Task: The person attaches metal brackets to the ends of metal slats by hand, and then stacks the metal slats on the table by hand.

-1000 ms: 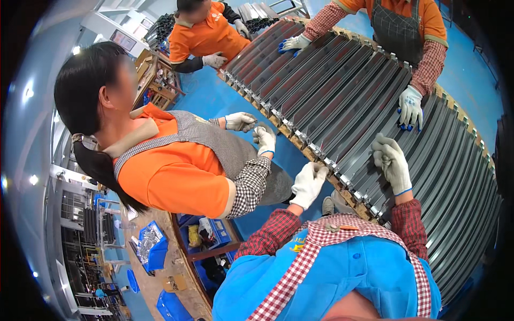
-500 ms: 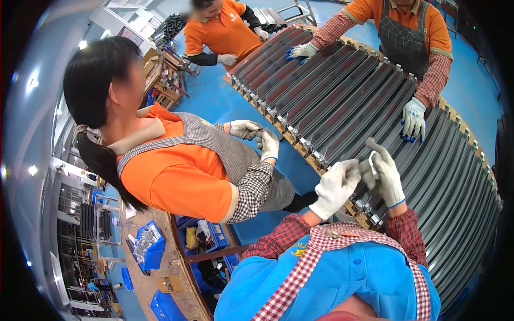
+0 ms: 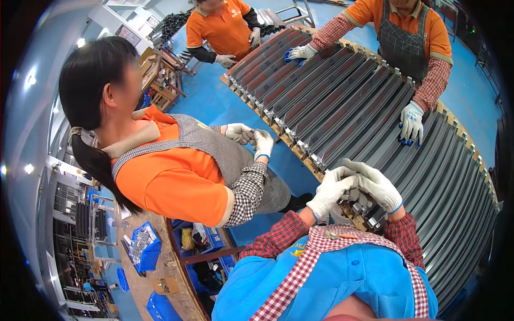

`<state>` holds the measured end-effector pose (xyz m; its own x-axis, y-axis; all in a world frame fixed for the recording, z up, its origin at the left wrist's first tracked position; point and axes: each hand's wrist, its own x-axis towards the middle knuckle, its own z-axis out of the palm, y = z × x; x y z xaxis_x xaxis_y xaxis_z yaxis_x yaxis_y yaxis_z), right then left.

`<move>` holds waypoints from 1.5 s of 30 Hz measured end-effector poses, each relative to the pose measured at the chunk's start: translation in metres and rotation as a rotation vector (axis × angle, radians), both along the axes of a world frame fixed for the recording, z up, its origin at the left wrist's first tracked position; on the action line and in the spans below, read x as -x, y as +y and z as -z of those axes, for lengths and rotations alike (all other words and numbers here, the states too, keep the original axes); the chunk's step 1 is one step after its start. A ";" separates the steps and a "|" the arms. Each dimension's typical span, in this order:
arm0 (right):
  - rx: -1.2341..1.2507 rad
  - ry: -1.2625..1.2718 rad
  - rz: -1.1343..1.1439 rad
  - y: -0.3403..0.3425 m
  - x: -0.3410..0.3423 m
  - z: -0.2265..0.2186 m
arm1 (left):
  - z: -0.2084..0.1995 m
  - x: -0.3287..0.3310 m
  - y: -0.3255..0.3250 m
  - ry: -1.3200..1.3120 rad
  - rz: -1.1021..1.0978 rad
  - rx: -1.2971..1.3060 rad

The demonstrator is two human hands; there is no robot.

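My left hand point(image 3: 331, 193) and my right hand point(image 3: 380, 186), both in white knit gloves with greyed fingertips, meet over the near left edge of a wide layer of long dark strips point(image 3: 369, 101). Bent fingers of both hands press together; whatever lies between them is hidden. Just below them, small silver metal fittings point(image 3: 375, 218) sit at the strip ends, along the wooden edge point(image 3: 298, 151) of the support. The strips run side by side, bending in the view, and some carry reddish-brown faces.
At left, a gloved co-worker point(image 3: 171, 171) in orange stands close; two more, a co-worker point(image 3: 222, 32) and a co-worker point(image 3: 409, 43), stand across the strips. A wooden workbench point(image 3: 155, 267) at lower left bears a blue bin point(image 3: 145, 246) of metal parts. The floor point(image 3: 246, 219) is blue.
My right hand has lowered and its raised finger has folded down toward my left hand. The far co-worker at top left has drawn one hand back toward the body.
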<state>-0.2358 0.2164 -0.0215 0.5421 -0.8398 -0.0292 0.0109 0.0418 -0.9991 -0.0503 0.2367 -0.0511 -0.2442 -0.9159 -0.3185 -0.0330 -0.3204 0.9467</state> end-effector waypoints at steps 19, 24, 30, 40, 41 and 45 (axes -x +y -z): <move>-0.226 0.124 0.169 0.003 0.003 0.003 | 0.029 0.016 0.003 0.517 -0.319 -0.119; -0.172 0.212 0.268 0.004 0.002 -0.014 | 0.027 0.016 0.005 0.425 -0.303 -0.119; 0.210 0.411 0.121 -0.005 0.023 0.005 | 0.007 0.009 0.008 0.174 -0.087 0.077; -0.142 0.227 0.183 -0.004 0.015 -0.016 | 0.017 -0.010 -0.008 0.055 -0.202 0.102; -0.191 0.202 0.229 -0.004 0.018 -0.014 | 0.001 -0.014 -0.011 0.046 -0.283 0.097; -0.331 0.140 0.331 -0.009 0.026 -0.001 | -0.029 -0.059 -0.061 0.095 -0.523 0.345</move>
<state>-0.2615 0.2073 -0.0203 0.2191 -0.8998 -0.3774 -0.0564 0.3745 -0.9255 0.0084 0.1755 -0.0222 0.2508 -0.9679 0.0171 0.1347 0.0524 0.9895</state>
